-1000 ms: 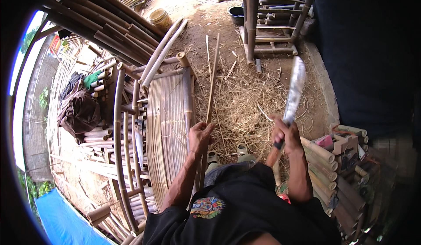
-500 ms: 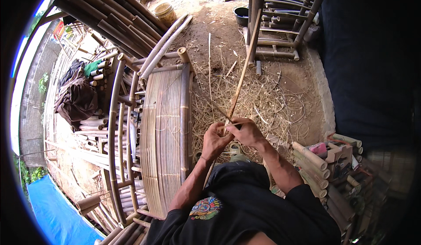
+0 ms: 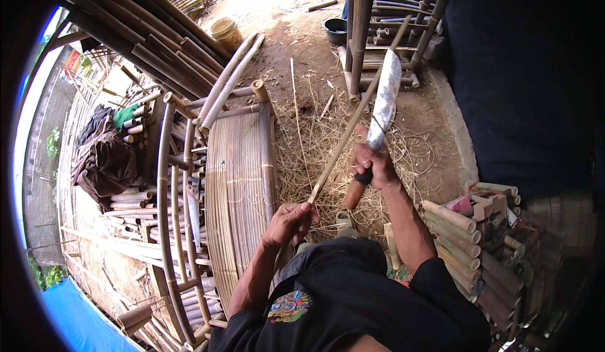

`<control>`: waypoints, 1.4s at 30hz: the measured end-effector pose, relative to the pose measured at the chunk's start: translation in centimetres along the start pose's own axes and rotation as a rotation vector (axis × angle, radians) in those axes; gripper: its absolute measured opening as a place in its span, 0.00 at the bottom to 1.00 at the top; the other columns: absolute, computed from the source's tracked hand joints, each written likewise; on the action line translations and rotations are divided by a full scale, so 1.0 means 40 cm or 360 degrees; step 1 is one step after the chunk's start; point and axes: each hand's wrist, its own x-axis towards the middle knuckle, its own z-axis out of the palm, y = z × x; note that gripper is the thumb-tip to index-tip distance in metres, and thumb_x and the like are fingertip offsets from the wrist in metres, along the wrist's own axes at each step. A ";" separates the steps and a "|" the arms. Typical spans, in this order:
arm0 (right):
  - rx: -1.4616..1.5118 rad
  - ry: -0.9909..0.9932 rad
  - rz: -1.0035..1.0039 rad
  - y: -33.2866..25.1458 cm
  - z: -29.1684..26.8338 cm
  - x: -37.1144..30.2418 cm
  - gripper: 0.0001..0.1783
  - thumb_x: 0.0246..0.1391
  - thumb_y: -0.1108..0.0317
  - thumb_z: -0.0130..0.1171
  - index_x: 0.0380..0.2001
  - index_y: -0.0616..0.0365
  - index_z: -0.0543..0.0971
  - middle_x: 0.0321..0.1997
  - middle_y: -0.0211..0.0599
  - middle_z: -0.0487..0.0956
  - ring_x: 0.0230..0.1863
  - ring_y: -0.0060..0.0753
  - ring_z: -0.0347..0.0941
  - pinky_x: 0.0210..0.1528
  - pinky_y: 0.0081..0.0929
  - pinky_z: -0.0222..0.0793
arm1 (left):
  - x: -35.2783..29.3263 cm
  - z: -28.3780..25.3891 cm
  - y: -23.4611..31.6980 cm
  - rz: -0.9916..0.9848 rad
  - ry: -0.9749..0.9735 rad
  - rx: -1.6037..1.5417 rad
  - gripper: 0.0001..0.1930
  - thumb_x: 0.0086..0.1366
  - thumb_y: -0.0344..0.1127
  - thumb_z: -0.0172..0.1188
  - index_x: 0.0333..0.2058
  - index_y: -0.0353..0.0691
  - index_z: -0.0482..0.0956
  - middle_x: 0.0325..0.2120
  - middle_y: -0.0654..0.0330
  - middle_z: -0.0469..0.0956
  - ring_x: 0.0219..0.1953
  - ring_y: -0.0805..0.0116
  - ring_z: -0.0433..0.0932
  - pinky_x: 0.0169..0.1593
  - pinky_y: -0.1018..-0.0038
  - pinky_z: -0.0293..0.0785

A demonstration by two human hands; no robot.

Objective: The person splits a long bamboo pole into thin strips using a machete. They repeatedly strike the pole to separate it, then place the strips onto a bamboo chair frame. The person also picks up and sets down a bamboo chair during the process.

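Note:
My left hand (image 3: 290,223) is closed around the lower part of a long, thin bamboo strip (image 3: 332,165). From there the strip slants up and away to the right, toward the bamboo rack. In my right hand (image 3: 377,166) is a machete (image 3: 386,97), its wide, stained steel blade pointing up and away from me. The brown wooden handle end sticks out below my fist. The blade stands just right of the strip, and its tip is close to it. Whether my right fingers touch the strip, I cannot tell.
A slatted bamboo bench (image 3: 242,182) stands close on my left. Thin shavings (image 3: 328,119) litter the dirt floor ahead. To the right lies a stack of cut bamboo (image 3: 450,216). Farther off are a bamboo rack (image 3: 362,30), a black basin (image 3: 335,30) and a yellowish bucket (image 3: 225,34).
My hands were close together on the strip and have moved apart. My right hand went forward and right, lifting the machete into plain view. My left hand came lower and left, still holding the strip.

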 end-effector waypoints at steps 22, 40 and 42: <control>0.0101 0.0330 -0.0054 0.134 0.098 -0.118 0.21 0.60 0.57 0.56 0.16 0.50 0.65 0.12 0.22 0.59 0.15 0.25 0.60 0.25 0.28 0.63 | 0.051 0.045 0.295 0.0716 -0.0040 0.1012 0.16 0.65 0.42 0.60 0.41 0.34 0.77 0.27 0.62 0.78 0.28 0.81 0.72 0.28 0.76 0.68; -0.1824 0.0930 0.2207 0.385 -0.809 -0.462 0.17 0.40 0.60 0.72 0.20 0.63 0.80 0.18 0.42 0.79 0.16 0.35 0.76 0.18 0.31 0.69 | -0.381 -0.078 0.625 0.1868 0.2063 0.1246 0.14 0.64 0.28 0.57 0.48 0.36 0.71 0.35 0.55 0.74 0.38 0.64 0.79 0.40 0.68 0.81; -0.1897 0.0916 0.2258 0.430 -0.834 -0.496 0.15 0.41 0.62 0.71 0.20 0.64 0.80 0.18 0.43 0.79 0.17 0.35 0.77 0.20 0.30 0.71 | -0.393 -0.103 0.496 0.1745 0.1956 0.0472 0.16 0.66 0.30 0.55 0.52 0.35 0.69 0.33 0.55 0.74 0.41 0.61 0.78 0.44 0.64 0.82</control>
